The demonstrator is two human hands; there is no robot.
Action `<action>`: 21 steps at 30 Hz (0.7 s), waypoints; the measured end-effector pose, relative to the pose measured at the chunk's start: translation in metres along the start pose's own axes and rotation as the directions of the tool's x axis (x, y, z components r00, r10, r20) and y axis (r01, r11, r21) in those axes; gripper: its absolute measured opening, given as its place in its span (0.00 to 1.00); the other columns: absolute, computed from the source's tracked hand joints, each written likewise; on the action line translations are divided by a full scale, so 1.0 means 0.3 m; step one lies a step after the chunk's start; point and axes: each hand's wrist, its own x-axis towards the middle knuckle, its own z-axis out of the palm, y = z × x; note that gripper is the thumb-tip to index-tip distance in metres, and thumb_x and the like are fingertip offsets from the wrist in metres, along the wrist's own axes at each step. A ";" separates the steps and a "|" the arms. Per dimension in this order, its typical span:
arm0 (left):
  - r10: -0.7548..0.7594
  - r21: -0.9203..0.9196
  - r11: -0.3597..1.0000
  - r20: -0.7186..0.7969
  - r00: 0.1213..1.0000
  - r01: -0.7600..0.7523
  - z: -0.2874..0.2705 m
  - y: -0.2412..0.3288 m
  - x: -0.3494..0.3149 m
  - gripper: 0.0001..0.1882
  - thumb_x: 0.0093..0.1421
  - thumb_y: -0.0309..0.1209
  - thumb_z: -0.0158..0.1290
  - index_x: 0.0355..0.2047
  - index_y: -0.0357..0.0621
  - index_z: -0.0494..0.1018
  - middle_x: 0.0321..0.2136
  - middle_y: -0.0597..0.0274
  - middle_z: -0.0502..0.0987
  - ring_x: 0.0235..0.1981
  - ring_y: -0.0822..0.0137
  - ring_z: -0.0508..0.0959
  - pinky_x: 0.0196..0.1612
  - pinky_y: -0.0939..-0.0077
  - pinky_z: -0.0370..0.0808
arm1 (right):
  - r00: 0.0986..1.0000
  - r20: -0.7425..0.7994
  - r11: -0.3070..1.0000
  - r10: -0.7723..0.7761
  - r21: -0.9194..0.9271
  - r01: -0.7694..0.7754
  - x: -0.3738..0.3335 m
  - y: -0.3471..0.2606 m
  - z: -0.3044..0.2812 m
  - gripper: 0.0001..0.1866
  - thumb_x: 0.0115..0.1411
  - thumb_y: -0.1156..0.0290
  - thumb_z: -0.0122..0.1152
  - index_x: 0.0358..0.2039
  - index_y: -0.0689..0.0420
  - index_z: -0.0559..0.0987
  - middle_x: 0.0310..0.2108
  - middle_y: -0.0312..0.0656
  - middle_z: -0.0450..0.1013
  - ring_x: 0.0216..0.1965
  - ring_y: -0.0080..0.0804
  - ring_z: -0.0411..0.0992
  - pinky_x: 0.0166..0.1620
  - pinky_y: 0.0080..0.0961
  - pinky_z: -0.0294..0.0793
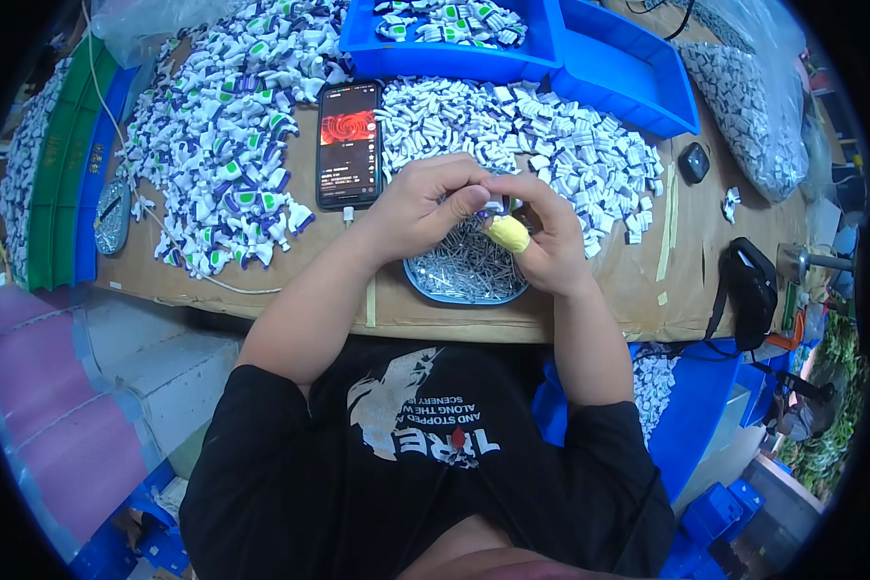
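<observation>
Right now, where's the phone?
Head view: the phone lies flat on the table, left of centre, between the purple-and-white parts pile and the white parts pile, beyond the left hand.

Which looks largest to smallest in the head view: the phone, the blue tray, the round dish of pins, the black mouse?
1. Blue tray
2. Phone and dish of pins: much alike, and hands hide part of the dish, so unranked
3. Black mouse

Phone (349,143) lies between two part piles, behind the pin dish (464,275).
</observation>
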 end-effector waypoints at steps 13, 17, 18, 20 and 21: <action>-0.209 -0.346 0.864 0.414 0.886 0.366 -0.025 0.027 -0.025 0.19 0.67 0.42 0.45 0.26 0.40 0.70 0.18 0.72 0.66 0.22 0.80 0.63 0.26 0.80 0.61 | 0.978 -0.084 0.947 -0.189 0.249 0.204 -0.011 -0.007 0.003 0.23 0.44 0.78 0.74 0.43 0.63 0.77 0.29 0.40 0.74 0.31 0.25 0.72 0.35 0.20 0.69; -0.238 -0.359 0.830 0.463 0.854 0.426 -0.029 0.040 -0.031 0.20 0.67 0.43 0.45 0.26 0.40 0.69 0.17 0.73 0.65 0.21 0.81 0.61 0.24 0.81 0.59 | 0.981 -0.022 0.953 -0.195 0.233 0.195 -0.015 -0.007 -0.006 0.22 0.43 0.78 0.74 0.41 0.63 0.77 0.28 0.40 0.73 0.30 0.26 0.72 0.33 0.21 0.68; -0.244 -0.369 0.817 0.474 0.846 0.442 -0.029 0.029 -0.034 0.19 0.67 0.43 0.45 0.27 0.40 0.71 0.17 0.74 0.65 0.20 0.82 0.60 0.23 0.82 0.58 | 0.970 -0.030 0.953 -0.239 0.184 0.241 -0.011 -0.008 -0.005 0.22 0.44 0.76 0.74 0.41 0.62 0.77 0.28 0.39 0.73 0.30 0.26 0.72 0.33 0.21 0.68; -0.250 -0.378 0.804 0.484 0.839 0.458 -0.029 0.025 -0.037 0.19 0.67 0.43 0.46 0.29 0.40 0.72 0.18 0.75 0.65 0.20 0.83 0.59 0.22 0.83 0.57 | 0.958 -0.035 0.949 -0.284 0.134 0.286 -0.011 -0.008 -0.001 0.23 0.44 0.75 0.74 0.42 0.62 0.77 0.29 0.39 0.73 0.30 0.25 0.72 0.33 0.21 0.68; -0.313 -0.443 0.726 0.468 0.826 0.526 -0.026 0.026 -0.037 0.18 0.67 0.43 0.46 0.31 0.40 0.73 0.18 0.76 0.65 0.20 0.83 0.60 0.22 0.84 0.57 | 0.985 -0.001 0.973 -0.174 0.155 0.172 -0.018 -0.002 0.001 0.24 0.45 0.77 0.73 0.44 0.63 0.75 0.33 0.41 0.73 0.33 0.27 0.72 0.37 0.22 0.69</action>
